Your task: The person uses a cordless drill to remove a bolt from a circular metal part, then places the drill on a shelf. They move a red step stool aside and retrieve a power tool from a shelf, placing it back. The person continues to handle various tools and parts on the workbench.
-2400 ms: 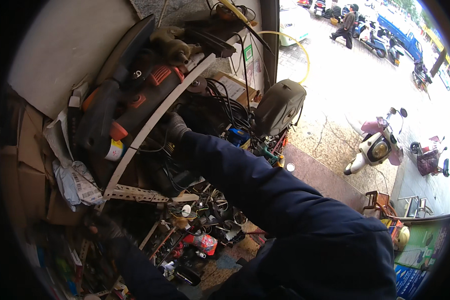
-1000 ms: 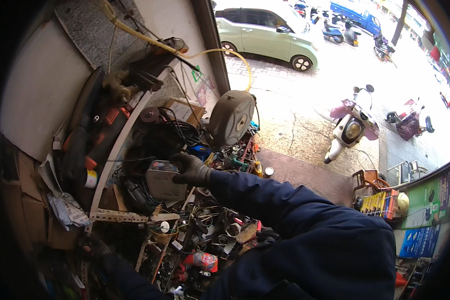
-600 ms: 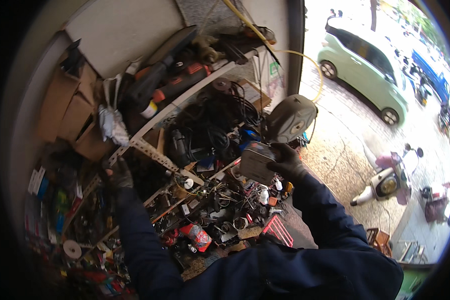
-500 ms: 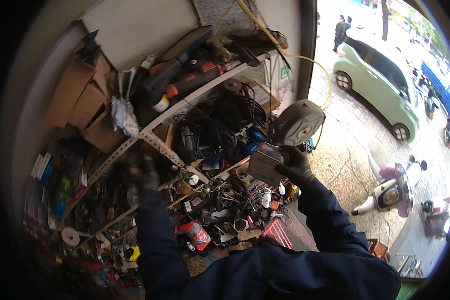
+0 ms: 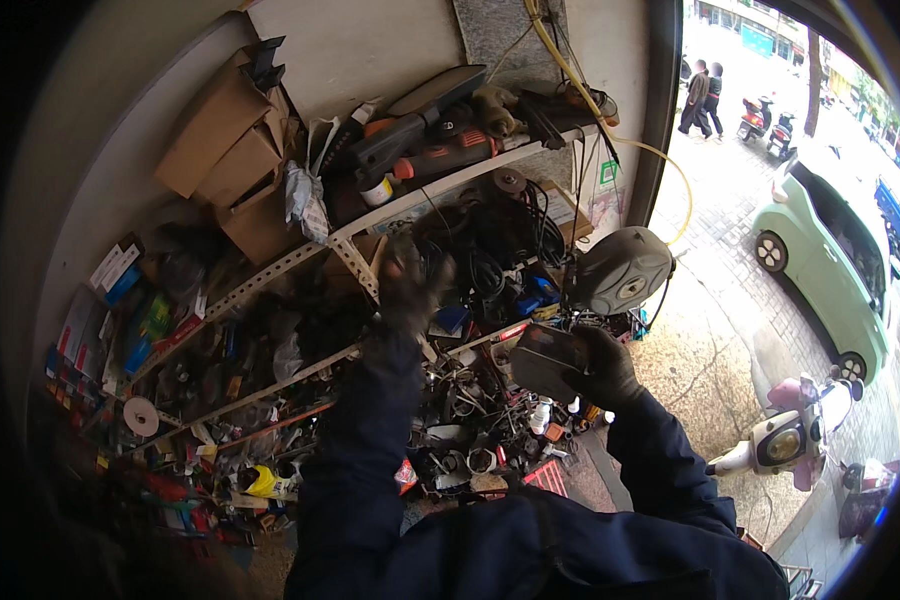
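My gloved right hand [image 5: 605, 370] grips a flat grey rounded box [image 5: 540, 360], perhaps a tin, over the heap of small parts [image 5: 465, 420]. My gloved left hand [image 5: 408, 288] is smeared by motion, raised in front of the lower shelf among coiled black cables [image 5: 530, 235] and a perforated metal shelf brace [image 5: 353, 262]; I cannot make out its fingers. A grey hose reel [image 5: 625, 270] hangs just above and right of the box. Dark orange-and-black power tools [image 5: 440, 160] lie on the upper shelf.
Torn cardboard boxes [image 5: 210, 140] sit at the upper left. Shelves of jumbled packets and tools [image 5: 140, 340] fill the left. A yellow hose [image 5: 685, 195] loops beside the doorway. Outside stand a pale green car [image 5: 825, 270] and a scooter [image 5: 785, 435]; two people [image 5: 705, 100] walk by.
My right hand has drawn the box from the shelf out over the parts heap. My left hand has moved up and right toward the cables. The view has swung left.
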A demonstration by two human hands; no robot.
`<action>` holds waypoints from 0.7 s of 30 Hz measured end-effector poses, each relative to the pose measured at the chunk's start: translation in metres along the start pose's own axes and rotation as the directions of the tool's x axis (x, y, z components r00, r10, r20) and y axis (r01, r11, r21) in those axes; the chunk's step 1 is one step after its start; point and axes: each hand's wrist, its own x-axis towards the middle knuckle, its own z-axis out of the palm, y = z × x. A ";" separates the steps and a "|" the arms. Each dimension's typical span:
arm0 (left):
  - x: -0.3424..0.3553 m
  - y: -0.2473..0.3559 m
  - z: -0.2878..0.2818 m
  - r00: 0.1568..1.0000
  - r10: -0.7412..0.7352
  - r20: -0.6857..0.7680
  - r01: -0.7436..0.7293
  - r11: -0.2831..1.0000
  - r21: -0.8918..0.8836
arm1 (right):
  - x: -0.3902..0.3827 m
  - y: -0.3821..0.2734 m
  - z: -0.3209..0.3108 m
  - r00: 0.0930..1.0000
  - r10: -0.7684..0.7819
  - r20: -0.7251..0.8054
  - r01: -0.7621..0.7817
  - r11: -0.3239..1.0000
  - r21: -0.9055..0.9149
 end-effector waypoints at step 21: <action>0.208 0.105 -0.047 0.994 0.024 0.111 -0.111 0.398 0.911 | -0.201 0.087 -0.022 0.757 0.641 -0.126 -0.653 0.747 -0.123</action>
